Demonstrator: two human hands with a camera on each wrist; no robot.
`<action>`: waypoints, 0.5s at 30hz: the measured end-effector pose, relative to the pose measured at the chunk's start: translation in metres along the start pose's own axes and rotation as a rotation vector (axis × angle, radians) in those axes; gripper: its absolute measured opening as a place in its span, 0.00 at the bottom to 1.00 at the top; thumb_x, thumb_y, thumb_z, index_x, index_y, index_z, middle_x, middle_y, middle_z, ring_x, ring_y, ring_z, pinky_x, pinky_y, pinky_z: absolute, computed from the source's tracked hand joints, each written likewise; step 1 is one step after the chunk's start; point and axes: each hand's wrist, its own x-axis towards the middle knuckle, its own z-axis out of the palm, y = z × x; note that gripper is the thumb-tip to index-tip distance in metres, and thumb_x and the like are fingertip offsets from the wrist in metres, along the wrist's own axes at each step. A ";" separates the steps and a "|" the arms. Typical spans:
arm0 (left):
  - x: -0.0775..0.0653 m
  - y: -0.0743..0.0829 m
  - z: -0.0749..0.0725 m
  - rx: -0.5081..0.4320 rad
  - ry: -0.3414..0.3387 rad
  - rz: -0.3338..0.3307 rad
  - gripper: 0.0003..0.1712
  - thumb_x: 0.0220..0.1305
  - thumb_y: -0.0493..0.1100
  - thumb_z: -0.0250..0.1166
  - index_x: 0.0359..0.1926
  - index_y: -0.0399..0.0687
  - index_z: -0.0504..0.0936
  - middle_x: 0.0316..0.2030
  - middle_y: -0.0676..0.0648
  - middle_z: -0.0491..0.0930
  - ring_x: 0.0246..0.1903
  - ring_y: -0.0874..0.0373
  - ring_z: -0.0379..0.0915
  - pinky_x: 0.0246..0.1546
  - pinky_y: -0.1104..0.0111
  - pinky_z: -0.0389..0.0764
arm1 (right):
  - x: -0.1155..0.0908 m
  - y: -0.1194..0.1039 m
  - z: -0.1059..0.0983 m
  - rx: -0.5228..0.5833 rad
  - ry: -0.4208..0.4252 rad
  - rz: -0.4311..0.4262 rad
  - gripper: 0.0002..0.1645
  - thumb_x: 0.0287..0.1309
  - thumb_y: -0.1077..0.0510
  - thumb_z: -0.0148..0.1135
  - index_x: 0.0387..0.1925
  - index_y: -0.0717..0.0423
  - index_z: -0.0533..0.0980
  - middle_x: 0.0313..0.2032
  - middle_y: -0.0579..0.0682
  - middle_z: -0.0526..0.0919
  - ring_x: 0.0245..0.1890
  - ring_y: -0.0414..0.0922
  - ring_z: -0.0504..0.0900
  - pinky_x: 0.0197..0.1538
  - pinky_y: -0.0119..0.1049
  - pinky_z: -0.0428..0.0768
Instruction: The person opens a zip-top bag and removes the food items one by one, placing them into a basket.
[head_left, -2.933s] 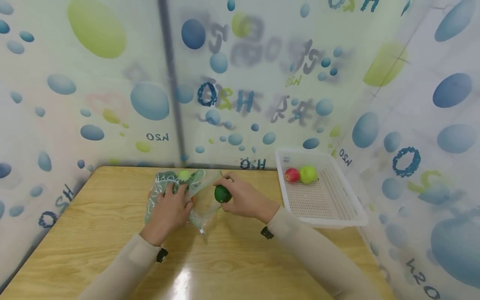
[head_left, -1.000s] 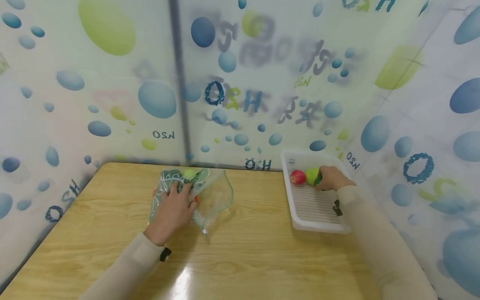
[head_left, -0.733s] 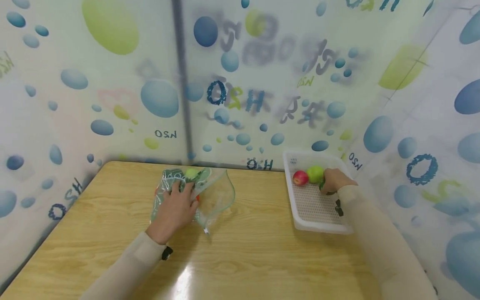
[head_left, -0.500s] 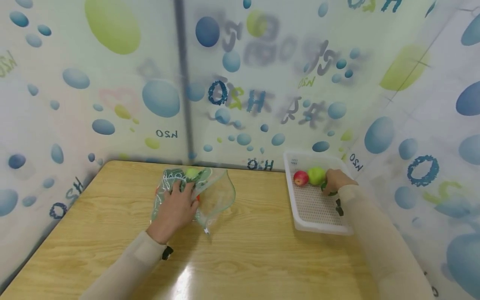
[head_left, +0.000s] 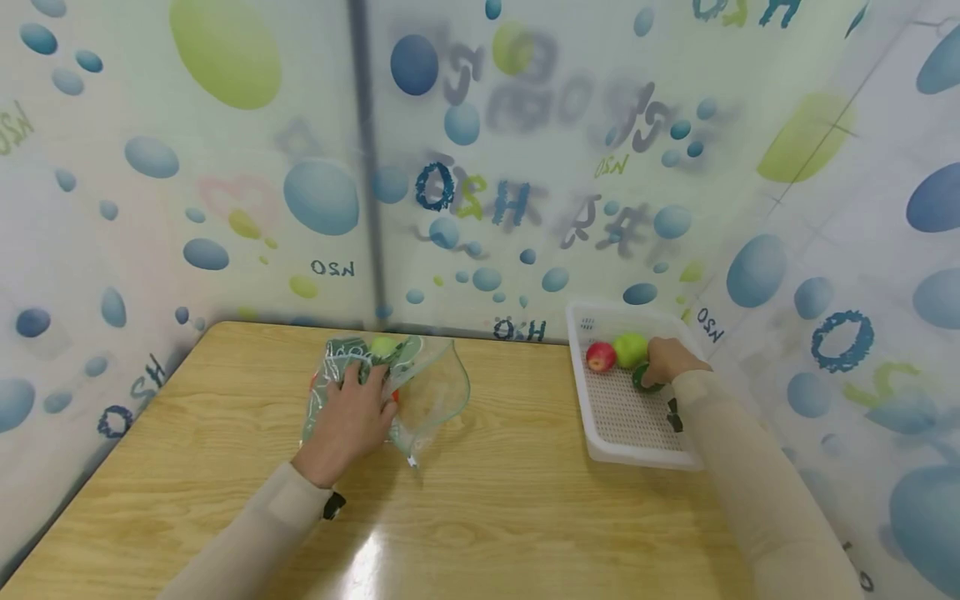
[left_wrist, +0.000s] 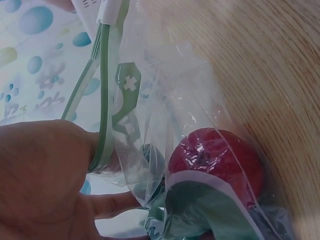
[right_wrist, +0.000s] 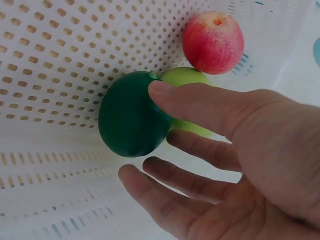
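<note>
My left hand (head_left: 351, 425) rests with spread fingers on a clear zip bag (head_left: 435, 392) with green printing. Inside the bag, a red round fruit (left_wrist: 217, 160) shows in the left wrist view, and a light green one (head_left: 384, 347) in the head view. Over in the white basket, my right hand (head_left: 673, 360) is at a dark green avocado (right_wrist: 131, 117). Its thumb tip lies at the avocado's upper edge, while the other fingers are extended and spread apart from it. A green apple (head_left: 632, 351) sits right beside the avocado, partly hidden by the hand in the right wrist view.
The white perforated basket (head_left: 600, 448) stands at the right back of the wooden table (head_left: 480, 517), close to the patterned wall. A red apple (head_left: 601, 357) lies in its back left corner. The bag's mouth faces right, its zip slider (head_left: 412, 461) toward me.
My right hand has carried the avocado from the bag's mouth to the basket, setting it beside the green apple, and its fingers have loosened. The left hand has stayed on the bag.
</note>
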 end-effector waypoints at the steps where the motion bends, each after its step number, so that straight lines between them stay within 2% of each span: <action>1: 0.000 0.000 0.000 -0.006 -0.004 -0.004 0.31 0.84 0.44 0.64 0.79 0.34 0.75 0.77 0.15 0.68 0.65 0.08 0.74 0.57 0.23 0.85 | 0.000 0.000 0.000 -0.002 0.006 0.000 0.20 0.66 0.63 0.81 0.51 0.68 0.80 0.43 0.59 0.86 0.44 0.55 0.82 0.52 0.51 0.83; 3: 0.001 0.000 0.000 -0.014 -0.011 -0.006 0.31 0.84 0.44 0.64 0.79 0.34 0.74 0.77 0.15 0.68 0.63 0.07 0.74 0.54 0.23 0.86 | -0.002 -0.002 -0.001 0.001 0.025 -0.003 0.22 0.66 0.62 0.80 0.53 0.70 0.79 0.45 0.62 0.87 0.45 0.57 0.82 0.55 0.53 0.84; 6: 0.001 -0.002 0.000 -0.020 -0.009 0.002 0.31 0.84 0.43 0.65 0.80 0.34 0.74 0.77 0.15 0.68 0.64 0.08 0.74 0.56 0.23 0.86 | -0.007 -0.010 -0.002 0.008 0.072 -0.028 0.29 0.69 0.62 0.78 0.61 0.76 0.78 0.55 0.72 0.88 0.53 0.64 0.87 0.63 0.59 0.88; 10: 0.002 -0.006 0.000 -0.027 0.009 0.013 0.32 0.82 0.40 0.67 0.80 0.34 0.74 0.74 0.15 0.69 0.62 0.09 0.76 0.58 0.24 0.85 | -0.014 -0.029 -0.003 0.022 0.157 -0.082 0.34 0.74 0.61 0.74 0.71 0.79 0.75 0.69 0.79 0.83 0.67 0.71 0.86 0.75 0.67 0.84; 15: 0.003 -0.007 -0.002 -0.036 0.007 -0.012 0.33 0.81 0.40 0.66 0.81 0.34 0.74 0.70 0.13 0.67 0.51 0.14 0.78 0.46 0.32 0.87 | -0.024 -0.060 -0.003 0.046 0.251 -0.164 0.30 0.77 0.60 0.72 0.70 0.76 0.78 0.67 0.78 0.84 0.67 0.70 0.83 0.78 0.68 0.81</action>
